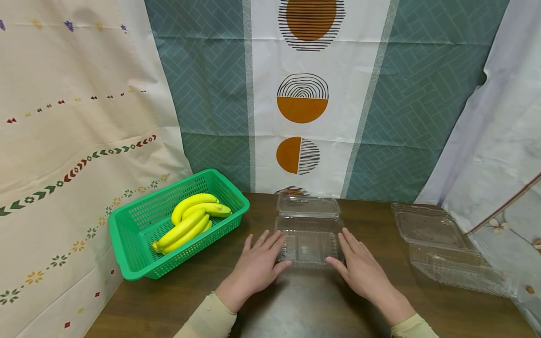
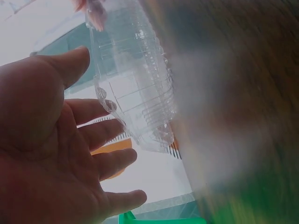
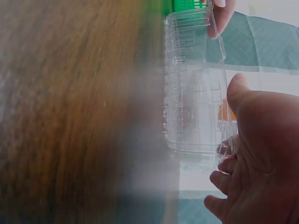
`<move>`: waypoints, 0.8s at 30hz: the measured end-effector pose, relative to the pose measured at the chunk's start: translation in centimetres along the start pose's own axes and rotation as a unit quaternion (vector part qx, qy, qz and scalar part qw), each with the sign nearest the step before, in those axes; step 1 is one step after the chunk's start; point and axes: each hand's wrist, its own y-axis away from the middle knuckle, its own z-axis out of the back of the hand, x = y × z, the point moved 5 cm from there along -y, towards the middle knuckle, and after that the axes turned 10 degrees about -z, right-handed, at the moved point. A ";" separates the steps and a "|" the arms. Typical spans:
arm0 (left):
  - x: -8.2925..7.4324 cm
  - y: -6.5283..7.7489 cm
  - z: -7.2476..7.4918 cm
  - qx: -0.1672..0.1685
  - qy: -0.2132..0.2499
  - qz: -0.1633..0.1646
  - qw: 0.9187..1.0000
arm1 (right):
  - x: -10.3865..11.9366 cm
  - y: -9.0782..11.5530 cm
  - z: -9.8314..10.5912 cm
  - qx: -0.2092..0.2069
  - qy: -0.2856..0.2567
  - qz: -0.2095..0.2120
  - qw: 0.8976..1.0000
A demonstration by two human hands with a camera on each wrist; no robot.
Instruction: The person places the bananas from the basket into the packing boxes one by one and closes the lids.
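Your left grip [image 1: 255, 269] is wide, fingers extended and spread, with the fingertips at the left side of a clear plastic container [image 1: 310, 244]. Your right grip [image 1: 363, 272] mirrors it at the container's right side, just as wide, thumb near the front corner. Neither grip is curled round anything. The container lies directly between your two grips on the brown bench [image 1: 304, 305], its hinged lid [image 1: 308, 205] folded back, beyond your fingertips.

Ahead and to the left of your left grip, you have a green basket [image 1: 198, 246] set at an angle. Two bunches of yellow bananas [image 1: 200, 206] lie in it, one farther from your left grip than the other. Well to the right of your right grip sits a second clear container [image 1: 456, 267], its lid also turned back. A patterned cloth [image 1: 302, 108] hangs beyond both grips.
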 end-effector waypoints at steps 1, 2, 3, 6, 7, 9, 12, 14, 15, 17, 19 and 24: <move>0.1 0.0 0.0 0.001 -0.001 0.001 1.000 | 0.1 0.0 0.0 -0.001 0.000 0.002 1.000; 0.1 0.1 0.0 0.001 -0.001 0.002 1.000 | 0.2 0.0 0.0 0.000 0.000 0.001 1.000; 0.2 0.1 0.1 0.000 0.000 0.003 1.000 | 0.2 0.0 0.0 -0.002 0.001 0.003 1.000; 0.4 0.3 0.1 0.001 0.003 0.005 1.000 | 0.4 0.0 -0.1 -0.001 -0.002 0.006 1.000; 0.4 0.3 0.1 0.001 0.004 0.005 1.000 | 0.5 -0.1 -0.2 0.001 -0.003 0.006 1.000; 0.6 0.4 0.1 -0.001 0.007 0.006 1.000 | 0.5 -0.1 -0.3 0.004 -0.005 0.007 1.000; 0.8 0.5 0.2 -0.001 0.008 0.009 1.000 | 0.7 -0.3 -0.5 0.011 -0.009 0.006 1.000; 0.9 0.5 0.2 -0.002 0.010 0.011 1.000 | 0.8 -0.4 -0.6 0.014 -0.013 0.006 1.000; 1.0 0.5 0.3 -0.001 0.010 0.012 1.000 | 0.8 -0.4 -0.7 0.016 -0.014 0.005 1.000; 1.1 0.6 0.3 0.000 0.011 0.013 1.000 | 0.9 -0.4 -0.7 0.017 -0.018 0.005 1.000; 1.2 0.6 0.3 0.000 0.012 0.014 1.000 | 1.0 -0.4 -0.7 0.019 -0.020 0.005 1.000; 1.3 0.8 0.5 -0.004 0.010 0.014 1.000 | 1.1 -0.5 -0.9 0.024 -0.023 0.004 0.999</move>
